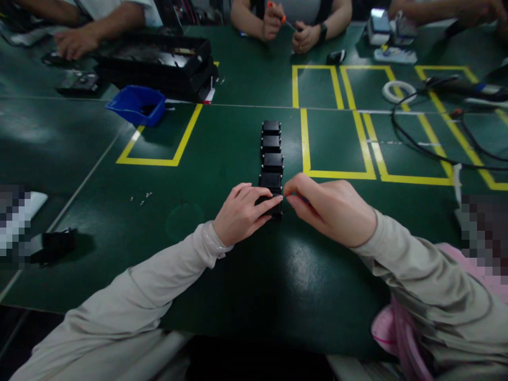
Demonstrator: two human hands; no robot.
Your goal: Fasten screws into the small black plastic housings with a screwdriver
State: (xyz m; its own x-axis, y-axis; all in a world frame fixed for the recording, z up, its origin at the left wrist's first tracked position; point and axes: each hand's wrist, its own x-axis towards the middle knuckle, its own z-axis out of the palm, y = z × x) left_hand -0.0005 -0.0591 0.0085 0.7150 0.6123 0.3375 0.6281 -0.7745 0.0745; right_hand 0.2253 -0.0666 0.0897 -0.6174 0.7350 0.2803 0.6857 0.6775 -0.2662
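Currently, five black rectangular blocks are standing in a straight row (273,161) on the green tabletop (222,143), running away from the person, with tiny metallic points showing along their sides. At the near end of this row, the left hand (244,210) is lying across the nearest block (276,210) from the left. Its fingers are bending slightly and spreading a little apart, and the forefinger is reaching over the block's top; they are covering much of it, so I cannot tell how firmly the thumb is pressing from below.

Just to the right of the row's near end, the right hand (329,205) is curling in, thumb and forefinger narrowing to a pinch whose tips are pointing at the same block's right side. A thin dark sliver is showing beside those tips, but it is too small for me to tell what it is or whether the fingers are gripping it.

Left of the row, a few tiny pale screws (148,194) are lying loose. Farther off on that side, a blue plastic bin (133,112) is sitting in front of stacked black trays (198,69). Right of the row, yellow tape (341,174) is marking out rectangles. Beyond the row's far end, a co-worker's hand (273,25) is holding an orange-handled screwdriver (283,19), its shaft pointing toward their other hand (307,38).
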